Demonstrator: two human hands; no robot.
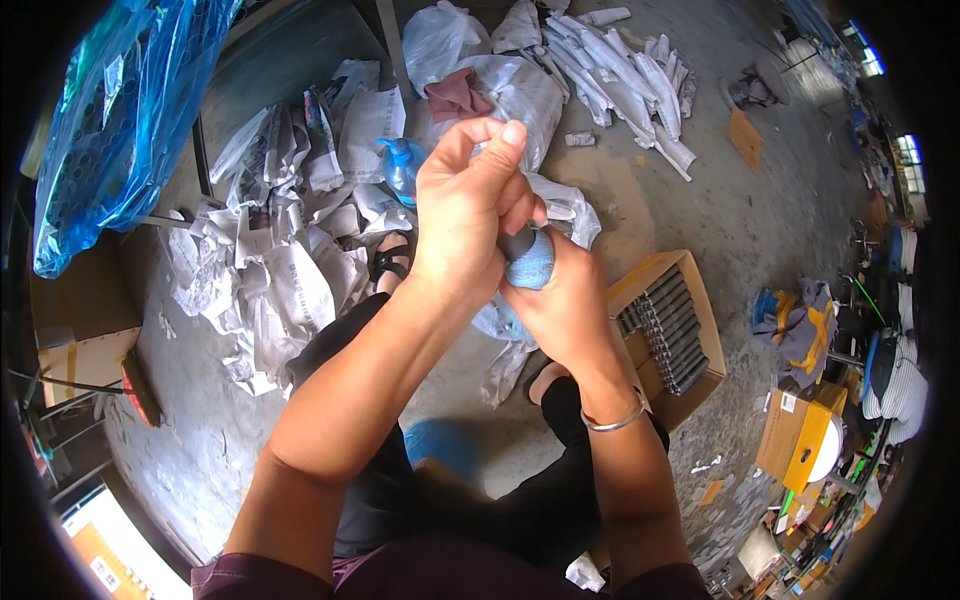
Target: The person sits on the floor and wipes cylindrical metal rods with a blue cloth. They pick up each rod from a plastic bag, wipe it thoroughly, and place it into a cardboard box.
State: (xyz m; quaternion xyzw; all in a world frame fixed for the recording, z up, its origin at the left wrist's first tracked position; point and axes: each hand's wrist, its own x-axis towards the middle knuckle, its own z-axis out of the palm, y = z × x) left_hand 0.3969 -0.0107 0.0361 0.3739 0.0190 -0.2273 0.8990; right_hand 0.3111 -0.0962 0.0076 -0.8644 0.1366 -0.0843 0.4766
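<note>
My two hands are raised together in front of me, over my knees. The right hand (560, 297) is closed round a light blue knitted cloth or finger cover (533, 264). From it a smooth dark grey piece (516, 243) sticks out toward the left palm; most of it is hidden, so its full shape does not show. My left hand (458, 205) is curled against this piece, its lower fingers bent over it. Its thumb and forefinger meet higher up, with nothing visible between the tips.
An open cardboard box (707, 375) of dark grey cylindrical parts stands right of my hands. Crumpled printed paper (290, 285) covers the floor at left, near a blue pump bottle (402, 170). Paper-wrapped rolls (625, 75) lie far off. Blue plastic sheeting (130, 120) hangs far left.
</note>
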